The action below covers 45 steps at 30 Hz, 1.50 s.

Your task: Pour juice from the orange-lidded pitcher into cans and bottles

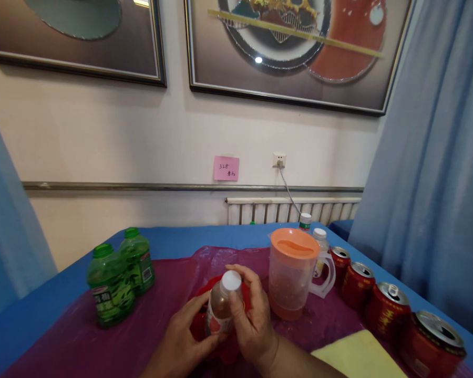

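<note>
A small clear bottle (219,307) with a white cap (232,281) and a printed label stands between both hands near the front of the table. My left hand (189,331) wraps round its lower left side, fingers behind and thumb across the front. On the right, my right hand (256,317) grips the upper part, with the thumb just under the cap and the fingers behind. Under the bottle is a red dish (246,297), mostly hidden by the hands. Close by on the right stands a clear pitcher (289,281) with an orange lid and some pinkish liquid low inside.
Two green bottles (110,294) stand at the left. Several red cans (388,310) line the right edge, with white-capped bottles (319,236) behind the pitcher. A yellow cloth (358,357) lies front right. Purple plastic sheeting (169,278) covers part of the blue table.
</note>
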### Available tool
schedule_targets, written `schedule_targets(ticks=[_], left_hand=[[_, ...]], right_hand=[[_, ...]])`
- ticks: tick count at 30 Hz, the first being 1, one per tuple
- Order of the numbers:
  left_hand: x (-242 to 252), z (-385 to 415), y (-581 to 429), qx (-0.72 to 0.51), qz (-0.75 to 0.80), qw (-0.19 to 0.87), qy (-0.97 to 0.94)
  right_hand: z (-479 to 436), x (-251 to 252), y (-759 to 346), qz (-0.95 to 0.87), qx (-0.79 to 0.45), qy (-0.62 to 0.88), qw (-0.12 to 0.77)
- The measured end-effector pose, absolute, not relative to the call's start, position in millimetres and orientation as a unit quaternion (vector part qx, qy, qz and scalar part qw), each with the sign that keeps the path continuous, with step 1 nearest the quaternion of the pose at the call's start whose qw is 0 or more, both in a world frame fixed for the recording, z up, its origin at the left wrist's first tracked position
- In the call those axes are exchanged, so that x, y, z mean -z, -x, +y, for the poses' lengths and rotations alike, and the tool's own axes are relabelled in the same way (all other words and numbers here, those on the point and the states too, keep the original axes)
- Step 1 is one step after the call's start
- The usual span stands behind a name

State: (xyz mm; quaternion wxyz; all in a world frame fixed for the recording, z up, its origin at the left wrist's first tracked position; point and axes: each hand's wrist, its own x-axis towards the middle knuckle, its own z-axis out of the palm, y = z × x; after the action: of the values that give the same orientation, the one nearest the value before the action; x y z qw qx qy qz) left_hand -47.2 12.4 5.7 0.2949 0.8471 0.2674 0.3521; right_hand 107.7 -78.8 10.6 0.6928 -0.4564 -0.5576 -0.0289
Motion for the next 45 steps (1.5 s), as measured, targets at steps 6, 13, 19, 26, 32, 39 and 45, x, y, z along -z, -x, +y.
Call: schedule_targets(ticks=[6, 13, 19, 26, 32, 39, 45], left_hand=[[-7, 5, 44, -0.367, 0.266, 0.31, -0.836], [-1, 14, 48, -0.339, 0.245, 0.312, -0.853], [-1, 15, 46, -0.392, 0.264, 0.318, -0.822], [0, 16, 43, -0.406, 0.243, 0.375, -0.797], [11, 25, 46, -0.405, 0.215, 0.396, -0.796], [19, 36, 44, -0.385, 0.218, 0.355, -0.824], [27, 49, 40, -0.392, 0.212, 0.33, -0.832]], right_hand=[[-79, -17, -107, -0.55, 0.048, 0.45, 0.702], [-78, -20, -107, -0.545, 0.042, 0.447, 0.708], [-78, -28, -104, -0.548, 0.0, 0.483, 0.683], [-82, -57, -96, -0.533, -0.028, 0.519, 0.667], [-123, -77, -125, -0.488, -0.108, 0.513, 0.697], [-225, -91, -209, -0.364, -0.11, 0.581, 0.719], [-253, -68, -265, -0.295, 0.021, 0.706, 0.643]])
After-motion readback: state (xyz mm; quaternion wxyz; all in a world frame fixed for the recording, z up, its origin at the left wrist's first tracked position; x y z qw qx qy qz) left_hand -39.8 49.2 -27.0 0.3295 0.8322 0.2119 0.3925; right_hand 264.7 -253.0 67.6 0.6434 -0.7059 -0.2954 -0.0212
